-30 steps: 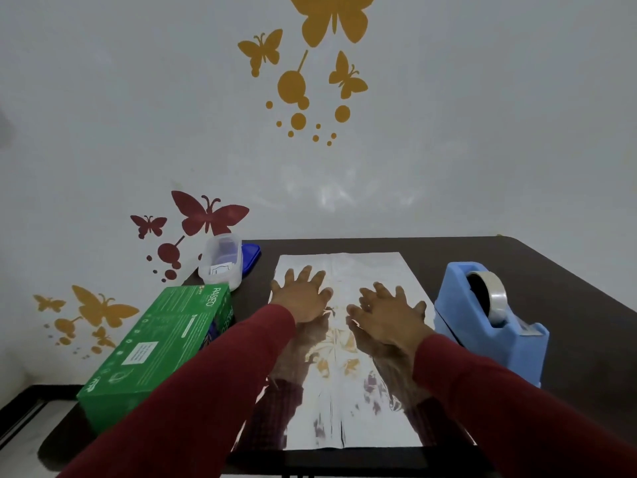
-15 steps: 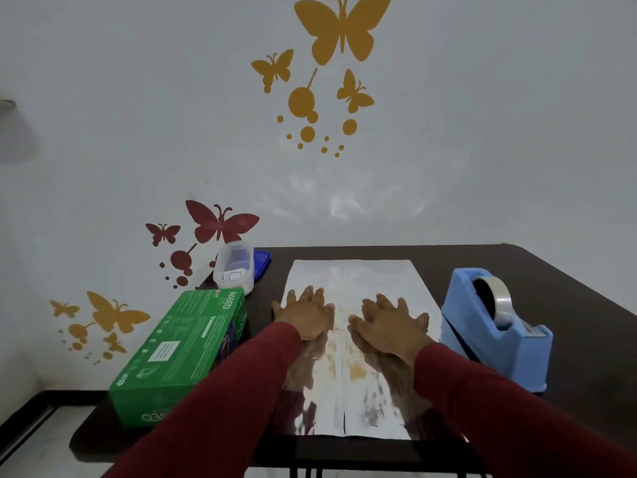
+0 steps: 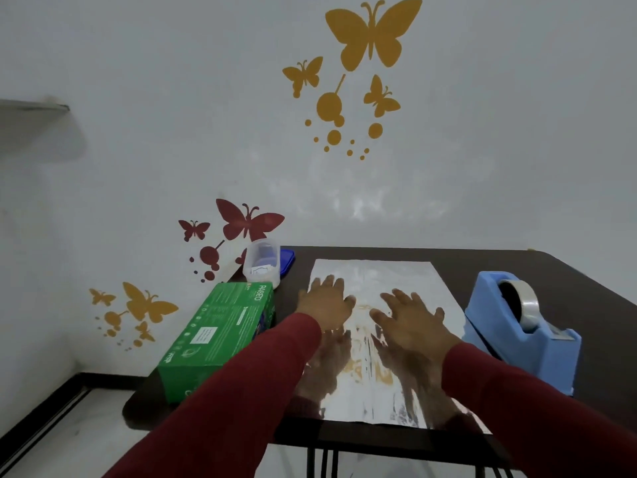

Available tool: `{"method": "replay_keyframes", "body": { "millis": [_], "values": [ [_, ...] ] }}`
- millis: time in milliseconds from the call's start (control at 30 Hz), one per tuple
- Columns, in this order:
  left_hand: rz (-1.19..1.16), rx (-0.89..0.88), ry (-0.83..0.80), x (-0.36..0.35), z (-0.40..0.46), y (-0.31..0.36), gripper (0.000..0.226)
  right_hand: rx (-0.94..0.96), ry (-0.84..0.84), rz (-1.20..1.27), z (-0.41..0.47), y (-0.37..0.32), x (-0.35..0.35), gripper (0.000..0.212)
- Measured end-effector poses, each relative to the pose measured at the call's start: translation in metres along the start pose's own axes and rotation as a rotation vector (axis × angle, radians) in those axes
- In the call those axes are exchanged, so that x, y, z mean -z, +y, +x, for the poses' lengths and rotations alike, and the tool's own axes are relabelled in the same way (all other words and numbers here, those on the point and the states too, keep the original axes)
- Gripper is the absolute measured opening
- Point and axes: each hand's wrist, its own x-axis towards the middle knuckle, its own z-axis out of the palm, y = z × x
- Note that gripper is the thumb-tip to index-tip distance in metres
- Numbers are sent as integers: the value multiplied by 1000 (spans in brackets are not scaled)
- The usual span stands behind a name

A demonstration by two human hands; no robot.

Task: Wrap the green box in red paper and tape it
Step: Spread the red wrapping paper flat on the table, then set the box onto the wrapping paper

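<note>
We have both hands spread flat, fingers straight, on the shiny silver-faced sheet of paper lying on the dark table: our left hand near its left edge, our right hand toward the middle, neither gripping anything. The green box lies just left of the sheet, unwrapped. A blue tape dispenser stands at the right, and a clear plastic tub sits behind the box.
</note>
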Motion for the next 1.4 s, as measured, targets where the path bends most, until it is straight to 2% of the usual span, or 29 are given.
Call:
{"method": "replay_keyframes", "body": {
  "millis": [67, 133, 233, 300, 367, 467, 533, 633, 733, 800, 867, 933, 1033, 1067, 1100, 1167, 1200, 1267, 1333, 1400],
  "values": [
    [27, -67, 126, 21, -11, -4, 53, 51, 36, 26, 1, -8, 4, 64],
    [76, -51, 203, 44, -27, -12, 44, 104, 50, 94, 2, -22, 11, 60],
    [132, 133, 190, 73, -51, -40, 33, 203, 16, 227, -4, -60, 21, 45],
    [129, 334, 97, 89, -69, -61, 61, 248, -24, 267, -12, -86, 27, 37],
    [111, 472, -31, 102, -90, -76, 93, 226, -99, 425, -18, -107, 28, 29],
    [-77, 491, -286, 105, -110, -85, 88, 142, -253, 719, -21, -128, 22, 21],
    [-158, 521, -232, 99, -116, -95, 96, 104, -252, 829, -22, -136, 18, 30],
    [-162, 473, -31, 103, -118, -98, 111, 48, -175, 963, -25, -140, 26, 53],
    [-127, 271, 26, 126, -114, -81, 138, -20, -164, 1058, -25, -129, 44, 69],
    [-113, 59, 49, 137, -108, -61, 138, -23, -192, 1128, -29, -115, 57, 62],
    [-116, -80, 60, 141, -101, -44, 128, -7, -184, 1264, -35, -102, 66, 50],
    [-52, -128, 85, 138, -92, -31, 128, -44, -102, 1358, -38, -87, 70, 46],
    [46, -51, 82, 128, -80, -26, 142, -172, 35, 1463, -42, -57, 73, 43],
    [-67, -5, 32, 124, -80, -26, 144, -208, 75, 1501, -44, -46, 74, 38],
    [-282, 44, -25, 119, -80, -25, 141, -240, 102, 1522, -44, -35, 74, 34],
    [-748, 138, -104, 105, -83, -17, 117, -279, 114, 1512, -47, -20, 74, 26],
    [-884, 182, -104, 98, -82, -11, 104, -295, 104, 1496, -46, -15, 74, 27],
    [-952, 226, -51, 85, -68, -2, 87, -359, 116, 1362, -45, -8, 73, 49],
    [-919, 239, 0, 74, -57, 6, 78, -401, 202, 1038, -42, 1, 74, 68],
    [-952, 236, 4, 65, -49, 13, 76, -364, 287, 864, -42, 9, 77, 56]
  ]
}}
